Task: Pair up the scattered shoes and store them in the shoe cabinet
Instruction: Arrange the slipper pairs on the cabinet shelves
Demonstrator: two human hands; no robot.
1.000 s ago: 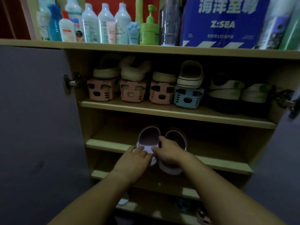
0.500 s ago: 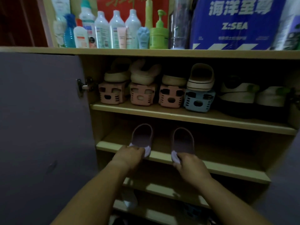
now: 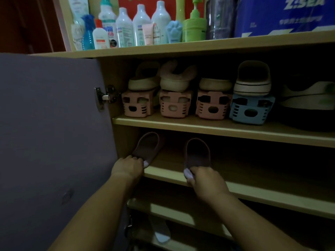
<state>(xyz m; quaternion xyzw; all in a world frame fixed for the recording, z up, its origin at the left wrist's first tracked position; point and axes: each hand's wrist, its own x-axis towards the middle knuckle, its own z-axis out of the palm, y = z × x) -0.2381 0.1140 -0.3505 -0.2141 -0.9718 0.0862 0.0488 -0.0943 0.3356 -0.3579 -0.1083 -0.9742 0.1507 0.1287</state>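
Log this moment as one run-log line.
left hand: grips left purple slipper | right hand: grips right purple slipper | both on second wooden shelf

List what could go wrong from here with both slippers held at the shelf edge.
1. Both heels overhang the shelf front: the left slipper and right slipper could tip off if released now.
2. The left slipper sits angled by the cabinet wall, near the door hinge; pushing it in may jam it.
3. The two slippers sit apart, so the pair may end up stored untidily.
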